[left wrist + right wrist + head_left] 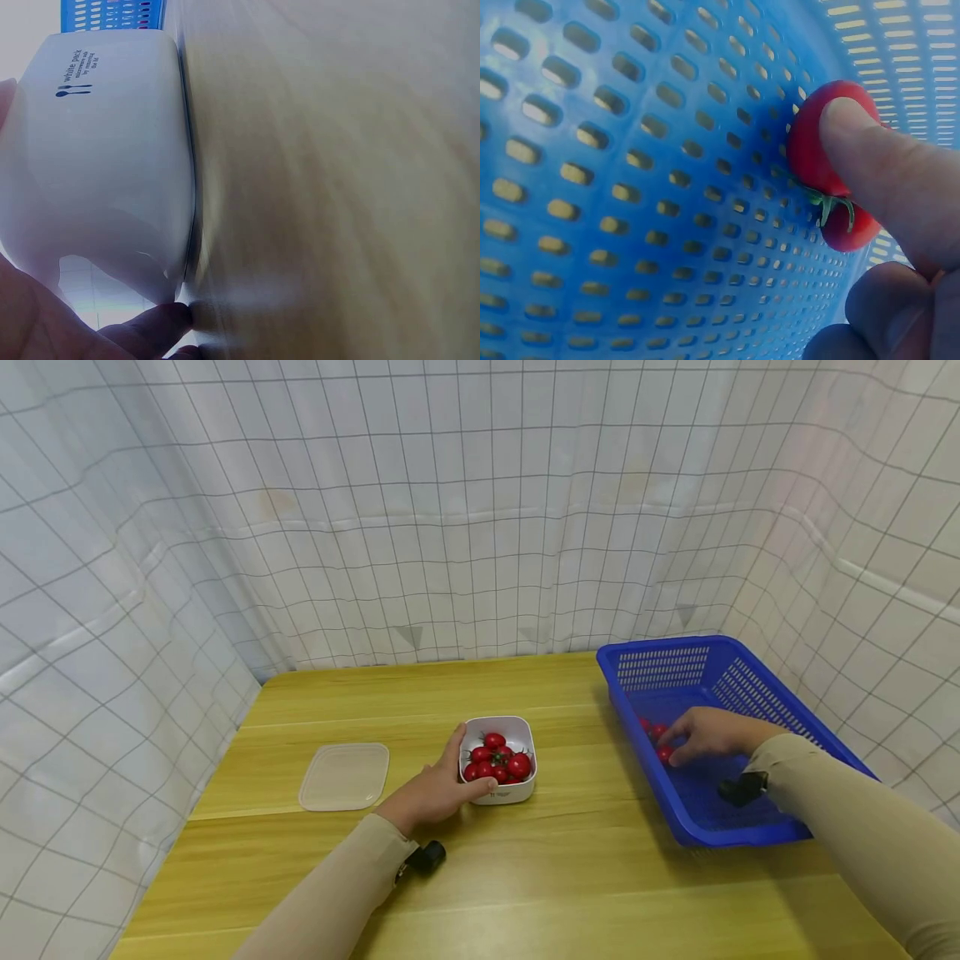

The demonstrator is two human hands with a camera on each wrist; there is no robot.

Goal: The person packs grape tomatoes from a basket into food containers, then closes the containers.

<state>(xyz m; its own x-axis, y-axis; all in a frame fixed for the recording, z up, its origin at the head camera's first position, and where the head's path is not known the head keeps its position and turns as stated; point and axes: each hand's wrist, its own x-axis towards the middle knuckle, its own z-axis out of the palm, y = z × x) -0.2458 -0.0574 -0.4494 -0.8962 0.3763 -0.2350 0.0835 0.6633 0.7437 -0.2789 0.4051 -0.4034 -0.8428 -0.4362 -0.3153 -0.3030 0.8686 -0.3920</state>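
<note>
Red cherry tomato (pixel 817 161) lying in blue basket (pixel 757 827), right hand (pixel 712 735) pinching it; left hand (pixel 438 789) gripping white tomato bowl (pixel 501 793) on table (pixel 562 877). Squeezing too hard probably splitting, loose fingertips dropping it.

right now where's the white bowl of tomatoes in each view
Head: the white bowl sits mid-table, the left hand gripping its near-left side.
Left wrist: the bowl's outer wall fills the left half, fingertips at its base.
Right wrist: not in it; only tomatoes under a finger.
Shared landmark: the blue basket, a sliver at top left in the left wrist view, filling the right wrist view.
</note>
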